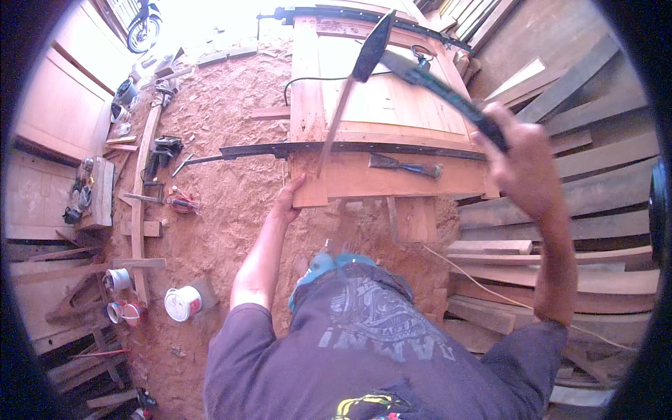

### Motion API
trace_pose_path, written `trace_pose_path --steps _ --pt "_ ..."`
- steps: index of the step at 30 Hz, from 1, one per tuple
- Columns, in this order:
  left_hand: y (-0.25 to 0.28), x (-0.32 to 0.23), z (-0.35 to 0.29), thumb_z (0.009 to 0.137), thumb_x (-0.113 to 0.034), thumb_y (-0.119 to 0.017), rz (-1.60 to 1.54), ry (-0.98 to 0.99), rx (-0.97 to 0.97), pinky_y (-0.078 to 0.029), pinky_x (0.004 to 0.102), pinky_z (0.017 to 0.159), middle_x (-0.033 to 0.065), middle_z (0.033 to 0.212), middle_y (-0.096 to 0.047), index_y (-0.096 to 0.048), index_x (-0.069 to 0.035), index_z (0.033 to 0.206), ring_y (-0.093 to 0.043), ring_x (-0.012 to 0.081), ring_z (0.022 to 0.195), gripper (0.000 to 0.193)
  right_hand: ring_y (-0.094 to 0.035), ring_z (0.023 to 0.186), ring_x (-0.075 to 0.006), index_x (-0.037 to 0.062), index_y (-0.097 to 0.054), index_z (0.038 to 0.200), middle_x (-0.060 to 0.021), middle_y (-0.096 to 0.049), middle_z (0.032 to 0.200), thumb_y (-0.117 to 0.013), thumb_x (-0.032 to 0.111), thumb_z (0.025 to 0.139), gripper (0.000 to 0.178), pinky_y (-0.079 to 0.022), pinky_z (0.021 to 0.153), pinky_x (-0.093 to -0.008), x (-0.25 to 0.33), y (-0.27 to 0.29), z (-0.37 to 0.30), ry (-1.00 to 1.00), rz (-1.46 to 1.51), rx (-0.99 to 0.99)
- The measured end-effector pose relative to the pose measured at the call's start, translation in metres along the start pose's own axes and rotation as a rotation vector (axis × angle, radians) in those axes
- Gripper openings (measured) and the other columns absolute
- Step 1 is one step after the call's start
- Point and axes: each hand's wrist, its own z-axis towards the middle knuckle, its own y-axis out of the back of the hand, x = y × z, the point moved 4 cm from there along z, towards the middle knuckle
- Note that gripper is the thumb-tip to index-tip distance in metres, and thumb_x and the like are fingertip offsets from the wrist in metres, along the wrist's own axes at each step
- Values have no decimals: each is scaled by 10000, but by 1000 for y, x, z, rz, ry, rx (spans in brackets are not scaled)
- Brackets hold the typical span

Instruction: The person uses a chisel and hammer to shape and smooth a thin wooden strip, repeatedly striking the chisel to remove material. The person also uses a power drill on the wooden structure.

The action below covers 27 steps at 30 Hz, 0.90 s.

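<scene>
My right hand (525, 161) is raised at the right, wrapped round the dark handle of a hammer (448, 94). The hammer's dark head is up over the wooden door panel (392, 98), well above its surface. My left hand (288, 199) grips the panel's near left corner, thumb on top and fingers partly hidden at the edge. A thin brown strip (334, 126), blurred, slants from below the hammer head toward that corner; I cannot tell whether it is a stick. A chisel-like tool (404, 166) lies on the near rail. A black bar clamp (343, 148) spans the panel just beyond it.
Another bar clamp (336, 12) crosses the panel's far end, with a black cable (308, 79) nearby. Stacked boards (560, 217) line the right. Leftward on the sandy floor are a power tool (165, 150), a white bucket (183, 303) and a long timber (143, 168).
</scene>
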Motion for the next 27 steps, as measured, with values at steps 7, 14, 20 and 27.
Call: trace_pose_path --steps 7,14,20,27 --pt "-14 7 0 905 -352 -781 5 3 32 -543 394 995 94 1187 -712 -613 -55 1277 -690 228 1084 505 -417 601 -43 79 -711 1103 19 -665 861 -543 264 1070 252 -413 633 -185 -94 110 -19 -75 845 -639" --pt "0 5 1 909 -340 -780 -22 37 53 -533 396 1023 80 1227 -708 -596 -79 1329 -683 226 1121 528 -652 848 -445 57 -652 1186 -210 -726 899 -680 263 919 338 -556 818 -464 -102 -60 -51 -270 331 -99" --pt "-2 0 -8 902 -359 -786 28 -28 -21 -545 383 990 80 1216 -715 -615 -76 1312 -688 220 1105 527 -630 794 -97 72 -729 1137 -1 -713 877 -705 99 949 191 -519 735 -296 -156 -162 -91 -441 741 63" --pt "-12 -25 -53 970 -389 -711 550 -146 -372 -571 324 802 51 1170 -713 -644 -75 1302 -699 165 1011 461 -469 1421 -326 200 -674 1327 -146 -463 1555 -756 183 857 478 -404 1170 -422 -210 -336 -91 -411 407 -10"
